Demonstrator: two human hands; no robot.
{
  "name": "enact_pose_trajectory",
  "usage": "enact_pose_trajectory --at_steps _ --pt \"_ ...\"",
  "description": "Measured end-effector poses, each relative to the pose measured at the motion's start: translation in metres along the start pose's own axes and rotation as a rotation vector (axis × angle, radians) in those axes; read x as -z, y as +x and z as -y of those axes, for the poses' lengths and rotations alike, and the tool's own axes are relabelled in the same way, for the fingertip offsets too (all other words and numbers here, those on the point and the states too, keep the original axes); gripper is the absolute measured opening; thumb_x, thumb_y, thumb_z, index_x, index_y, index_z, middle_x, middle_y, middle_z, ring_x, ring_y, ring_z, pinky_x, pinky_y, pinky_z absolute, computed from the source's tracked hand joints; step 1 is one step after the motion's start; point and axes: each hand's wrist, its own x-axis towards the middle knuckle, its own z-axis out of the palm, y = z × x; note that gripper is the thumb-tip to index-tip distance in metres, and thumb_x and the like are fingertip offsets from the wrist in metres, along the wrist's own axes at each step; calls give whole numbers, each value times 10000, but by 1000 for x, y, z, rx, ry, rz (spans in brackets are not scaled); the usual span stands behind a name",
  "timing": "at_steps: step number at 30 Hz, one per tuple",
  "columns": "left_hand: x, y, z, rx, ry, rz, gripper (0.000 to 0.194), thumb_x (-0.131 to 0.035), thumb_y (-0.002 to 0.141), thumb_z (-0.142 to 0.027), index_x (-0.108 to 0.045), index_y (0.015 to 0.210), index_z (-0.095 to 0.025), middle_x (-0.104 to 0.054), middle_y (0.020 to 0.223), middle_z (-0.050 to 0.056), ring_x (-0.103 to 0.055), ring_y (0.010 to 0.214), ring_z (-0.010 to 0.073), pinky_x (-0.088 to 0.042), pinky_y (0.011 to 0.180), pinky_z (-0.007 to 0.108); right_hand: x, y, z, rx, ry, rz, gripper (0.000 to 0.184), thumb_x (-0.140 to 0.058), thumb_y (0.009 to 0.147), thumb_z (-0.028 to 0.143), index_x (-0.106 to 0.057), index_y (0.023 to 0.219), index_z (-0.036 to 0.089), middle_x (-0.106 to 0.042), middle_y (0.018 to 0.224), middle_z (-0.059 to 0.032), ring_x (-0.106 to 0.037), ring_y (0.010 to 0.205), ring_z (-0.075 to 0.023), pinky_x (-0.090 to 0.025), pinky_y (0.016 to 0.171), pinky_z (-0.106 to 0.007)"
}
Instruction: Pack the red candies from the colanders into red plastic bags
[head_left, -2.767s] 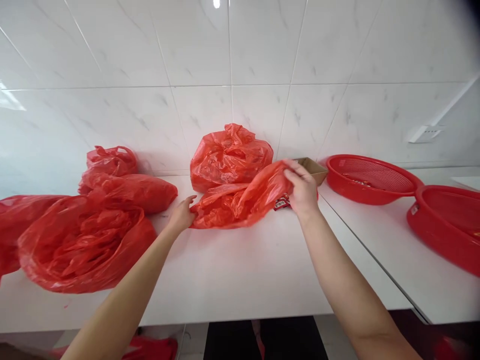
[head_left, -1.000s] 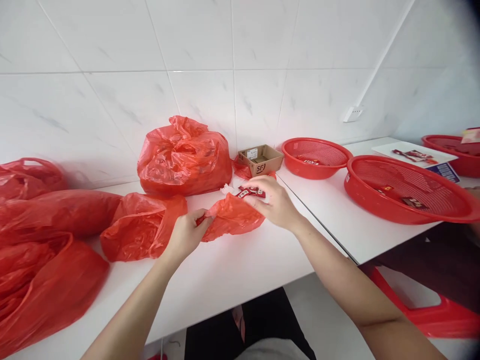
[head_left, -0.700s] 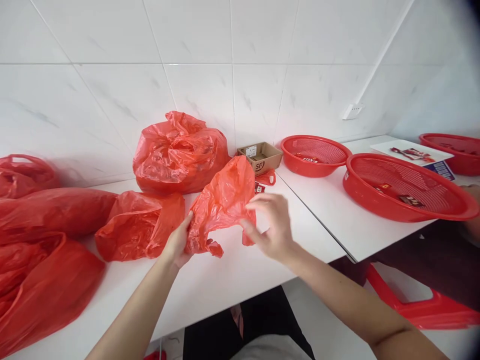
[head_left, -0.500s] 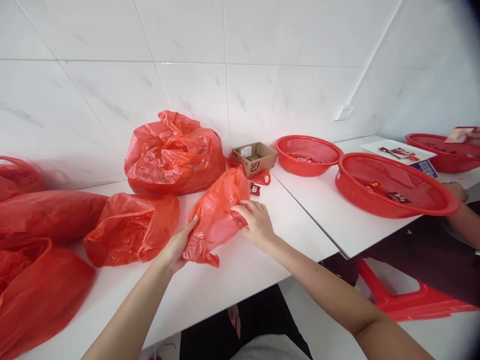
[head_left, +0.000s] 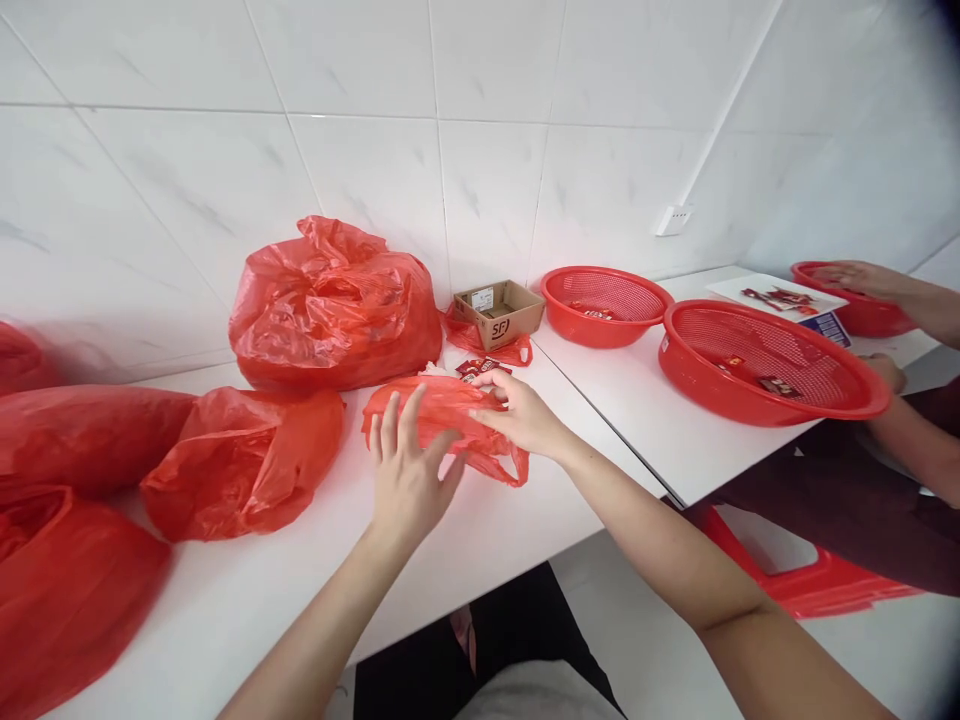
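Note:
A thin red plastic bag lies flattened on the white table in front of me, one handle loop toward me. My left hand is open, its fingers spread over the bag's near left side. At the bag's right side my right hand is curved, thumb and fingers apart, the thumb seeming to touch the plastic. Small red printed packets lie just beyond the bag, partly behind my right fingers.
A full red bag stands by the wall, beside a small cardboard box. More red bags fill the left. Red plastic baskets hold some packets. At right, a co-worker's hand reaches over another basket.
The bag was lifted between both hands; now it lies flat on the table. My left hand has let go and spread. More packets show beyond the bag. The co-worker's hand has moved.

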Motion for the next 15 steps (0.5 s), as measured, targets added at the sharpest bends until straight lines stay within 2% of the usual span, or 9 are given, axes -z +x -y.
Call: enact_pose_trajectory --at_steps 1,3,5,6,7,8,11,14,15 --pt "-5 2 5 24 93 15 215 -540 898 -369 -675 970 -219 -337 1526 119 -228 1433 390 -193 1143 581 3 -2 4 -13 35 72 317 -630 798 281 -561 1102 222 -670 919 -13 -633 742 -140 -509 669 -278" --pt "-9 9 26 157 218 24 276 -455 931 -343 -676 967 -180 -484 1420 157 -396 1340 388 -240 1122 575 17 -3 5 -36 68 251 356 -658 798 300 -571 1133 220 -648 786 15 -609 653 -124 -497 613 -258" --pt "-4 16 49 275 242 84 315 -400 930 -312 -667 993 -158 -628 1214 161 -584 1118 358 -397 1012 525 40 2 -5 -81 64 395 383 -696 780 336 -608 1134 221 -630 717 28 -586 606 -115 -486 581 -246" --pt "0 18 57 313 219 135 321 -388 914 -291 -663 1017 -159 -653 1145 148 -628 1010 340 -466 910 487 53 7 -14 -127 60 376 380 -718 759 348 -634 1105 214 -630 698 25 -580 588 -114 -485 569 -245" --pt "5 19 62 336 173 187 324 -391 887 -266 -658 1041 -168 -659 1110 133 -646 927 321 -500 814 445 67 13 -25 -184 55 279 361 -734 738 349 -656 1057 198 -634 687 15 -577 570 -117 -489 557 -249" --pt "10 19 63 352 103 239 331 -403 850 -239 -653 1058 -183 -655 1111 117 -652 880 301 -507 745 407 81 19 -38 -238 45 125 329 -736 727 342 -667 1002 178 -636 678 2 -576 554 -121 -493 547 -257" --pt "24 12 58 419 -217 420 396 -452 743 -199 -635 1093 -221 -674 1033 69 -646 745 232 -502 651 331 123 31 -76 -306 -7 -407 260 -646 770 312 -627 968 144 -630 717 -29 -563 542 -117 -509 567 -278" --pt "37 2 55 566 -521 583 450 -510 702 -227 -625 1137 -241 -696 885 37 -600 612 202 -483 550 300 164 18 -104 -260 -86 -717 326 -542 821 310 -552 1114 166 -613 869 -46 -556 613 -111 -512 646 -295" --pt "41 0 56 612 -596 574 448 -544 686 -239 -646 1122 -249 -702 875 36 -601 617 206 -482 536 296 176 10 -111 -235 -142 -810 345 -540 820 318 -545 1135 178 -607 906 -52 -558 646 -118 -511 671 -303"
